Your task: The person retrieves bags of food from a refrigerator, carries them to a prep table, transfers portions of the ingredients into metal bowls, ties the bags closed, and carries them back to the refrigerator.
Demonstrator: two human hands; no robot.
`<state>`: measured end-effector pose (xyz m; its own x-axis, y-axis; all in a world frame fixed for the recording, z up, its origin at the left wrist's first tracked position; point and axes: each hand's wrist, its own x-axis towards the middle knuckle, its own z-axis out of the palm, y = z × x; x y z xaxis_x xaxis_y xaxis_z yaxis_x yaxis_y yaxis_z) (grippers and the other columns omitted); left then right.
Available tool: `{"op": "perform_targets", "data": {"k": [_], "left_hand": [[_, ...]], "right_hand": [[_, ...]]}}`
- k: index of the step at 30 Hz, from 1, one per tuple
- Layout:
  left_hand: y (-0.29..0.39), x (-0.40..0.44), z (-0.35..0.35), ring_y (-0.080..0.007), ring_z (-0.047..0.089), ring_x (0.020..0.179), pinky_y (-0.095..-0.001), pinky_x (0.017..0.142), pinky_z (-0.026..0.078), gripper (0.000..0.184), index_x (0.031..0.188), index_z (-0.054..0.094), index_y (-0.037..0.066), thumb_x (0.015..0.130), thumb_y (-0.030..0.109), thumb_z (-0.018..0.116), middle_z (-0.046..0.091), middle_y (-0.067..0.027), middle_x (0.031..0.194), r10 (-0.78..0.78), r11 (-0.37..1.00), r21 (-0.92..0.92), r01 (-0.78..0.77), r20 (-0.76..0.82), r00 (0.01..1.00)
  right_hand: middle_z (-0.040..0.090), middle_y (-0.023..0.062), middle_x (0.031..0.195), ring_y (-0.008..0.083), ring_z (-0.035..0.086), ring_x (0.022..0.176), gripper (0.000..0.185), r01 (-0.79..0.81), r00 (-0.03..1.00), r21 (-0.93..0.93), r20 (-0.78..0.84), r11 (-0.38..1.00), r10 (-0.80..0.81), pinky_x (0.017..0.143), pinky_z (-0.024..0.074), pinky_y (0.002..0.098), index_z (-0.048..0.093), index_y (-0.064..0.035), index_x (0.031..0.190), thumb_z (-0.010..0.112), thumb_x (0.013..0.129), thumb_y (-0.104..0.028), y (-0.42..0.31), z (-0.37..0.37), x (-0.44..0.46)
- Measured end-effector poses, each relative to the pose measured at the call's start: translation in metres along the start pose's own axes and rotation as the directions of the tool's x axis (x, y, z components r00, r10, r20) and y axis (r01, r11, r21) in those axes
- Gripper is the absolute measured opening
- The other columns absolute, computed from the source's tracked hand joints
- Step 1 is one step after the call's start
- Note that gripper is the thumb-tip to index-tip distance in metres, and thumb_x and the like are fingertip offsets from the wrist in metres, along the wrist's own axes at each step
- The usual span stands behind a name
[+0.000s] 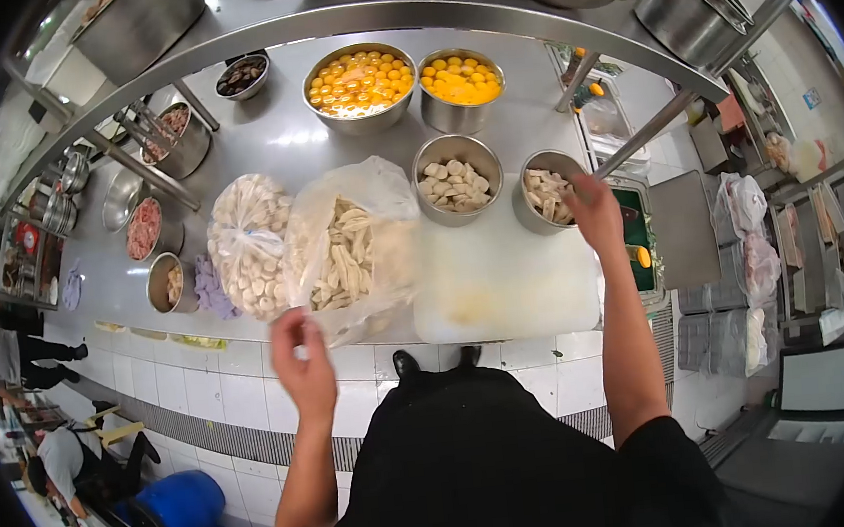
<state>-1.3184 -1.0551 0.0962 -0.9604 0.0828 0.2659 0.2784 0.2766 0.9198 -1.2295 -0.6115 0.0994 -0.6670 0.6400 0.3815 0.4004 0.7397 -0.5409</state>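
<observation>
My left hand [305, 369] is at the table's front edge, its fingers curled together by the near corner of an open clear plastic bag [392, 206]. Whether they pinch the plastic is unclear. Pale, finger-length pieces [343, 260] of food fill the bag. To its left lies a second, gathered plastic bag [249, 213] of pale rounded pieces. My right hand [596, 213] is over the right rim of a metal pot [539, 221] holding pale strips; its fingertips are blurred. Another metal pot [461, 217] of pale chunks stands beside it. In front lies a white cutting board [515, 290].
Farther back stand two metal bowls of egg yolks [359, 83] [461, 79] under a steel shelf [401, 19]. Pots of pink meat [145, 227] and a lilac cloth [213, 287] are left. A green-lined container [632, 230] adjoins the right edge. Other people [78, 459] work at far left.
</observation>
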Motion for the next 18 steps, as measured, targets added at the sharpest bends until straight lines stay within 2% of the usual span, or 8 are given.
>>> {"op": "perform_targets", "data": {"k": [2, 3, 5, 7, 10, 14, 16, 18], "left_hand": [[0.006, 0.003, 0.044, -0.01, 0.055, 0.073, -0.0243, 0.067, 0.047, 0.031, 0.121, 0.059, 0.002, 0.09, 0.002, 0.06, 0.064, -0.0055, 0.095, 0.006, 1.0, -0.02, 0.0, 0.303, 0.953], [0.027, 0.01, 0.068, -0.0134, 0.059, 0.074, -0.0272, 0.071, 0.05, 0.039, 0.126, 0.059, 0.005, 0.087, 0.006, 0.063, 0.066, -0.0103, 0.097, -0.19, 0.981, 0.052, 0.188, 0.477, 0.858], [0.035, 0.02, 0.127, -0.0239, 0.064, 0.079, -0.0357, 0.074, 0.053, 0.049, 0.131, 0.056, 0.008, 0.083, 0.011, 0.067, 0.065, -0.016, 0.103, -0.094, 0.99, 0.138, 0.021, 0.546, 0.833], [0.004, 0.034, 0.182, -0.034, 0.064, 0.088, -0.0452, 0.077, 0.052, 0.05, 0.132, 0.054, 0.009, 0.084, 0.016, 0.066, 0.062, -0.0196, 0.113, 0.143, 0.894, 0.311, -0.322, 0.483, 0.864], [-0.016, 0.066, 0.223, -0.0378, 0.062, 0.099, -0.048, 0.081, 0.052, 0.044, 0.129, 0.056, 0.009, 0.086, 0.016, 0.063, 0.062, -0.0189, 0.114, 0.093, 0.854, 0.389, -0.345, 0.54, 0.837], [0.001, 0.08, 0.238, -0.0356, 0.065, 0.092, -0.0447, 0.08, 0.053, 0.031, 0.118, 0.06, 0.006, 0.088, 0.013, 0.059, 0.066, -0.0184, 0.1, 0.11, 0.869, 0.326, -0.372, 0.606, 0.788], [0.026, 0.085, 0.222, -0.0207, 0.064, 0.072, -0.0341, 0.068, 0.053, 0.022, 0.108, 0.062, 0.004, 0.089, 0.009, 0.053, 0.066, -0.0126, 0.091, 0.018, 0.996, 0.058, -0.073, 0.65, 0.76], [0.043, 0.099, 0.181, -0.0194, 0.063, 0.066, -0.0316, 0.063, 0.053, 0.019, 0.1, 0.064, 0.001, 0.087, 0.006, 0.05, 0.065, -0.0113, 0.081, -0.09, 0.996, 0.044, 0.08, 0.621, 0.778]], "right_hand": [[0.068, 0.0156, 0.097, 0.0356, 0.065, 0.089, 0.033, 0.038, 0.997, -0.139, 0.078, 0.99, -0.027, 0.08, 0.0516, 0.0431, 0.07, -0.0031, 0.105, 0.071, 0.084, -0.029, 0.039, 0.008, -0.026], [0.068, 0.0156, 0.097, 0.0356, 0.065, 0.089, 0.033, 0.026, 0.997, -0.141, 0.074, 0.99, -0.016, 0.08, 0.0516, 0.0431, 0.07, -0.0031, 0.105, 0.071, 0.084, -0.029, 0.042, 0.006, -0.031], [0.067, 0.0147, 0.095, 0.0354, 0.065, 0.088, 0.033, -0.04, 0.924, -0.115, 0.375, 0.993, 0.081, 0.079, 0.0517, 0.0427, 0.073, -0.0039, 0.095, 0.074, 0.082, -0.034, 0.037, 0.011, -0.036], [0.067, 0.0145, 0.094, 0.0352, 0.066, 0.087, 0.033, -0.029, 0.915, -0.132, 0.396, 0.991, 0.079, 0.078, 0.0518, 0.0429, 0.074, -0.0046, 0.092, 0.075, 0.08, -0.036, 0.037, 0.007, -0.05], [0.066, 0.0115, 0.09, 0.0324, 0.066, 0.082, 0.032, 0.044, 0.877, -0.107, 0.48, 0.993, 0.013, 0.073, 0.0525, 0.0429, 0.075, -0.0085, 0.086, 0.077, 0.078, -0.039, 0.031, -0.004, -0.097], [0.068, 0.005, 0.093, 0.0265, 0.067, 0.079, 0.026, 0.086, 0.851, 0.128, 0.506, 0.988, -0.14, 0.072, 0.0542, 0.0378, 0.075, -0.0108, 0.089, 0.078, 0.077, -0.034, -0.002, 0.002, -0.146], [0.069, 0.0051, 0.099, 0.0248, 0.068, 0.08, 0.026, 0.115, 0.814, 0.132, 0.556, 0.985, -0.17, 0.074, 0.0544, 0.0368, 0.074, -0.0113, 0.092, 0.077, 0.078, -0.033, -0.012, 0.004, -0.141], [0.068, 0.006, 0.108, 0.0278, 0.068, 0.088, 0.027, 0.048, 0.808, 0.233, 0.563, 0.971, -0.175, 0.078, 0.0544, 0.0382, 0.074, -0.0137, 0.1, 0.075, 0.08, -0.031, -0.016, -0.002, -0.131]]}}
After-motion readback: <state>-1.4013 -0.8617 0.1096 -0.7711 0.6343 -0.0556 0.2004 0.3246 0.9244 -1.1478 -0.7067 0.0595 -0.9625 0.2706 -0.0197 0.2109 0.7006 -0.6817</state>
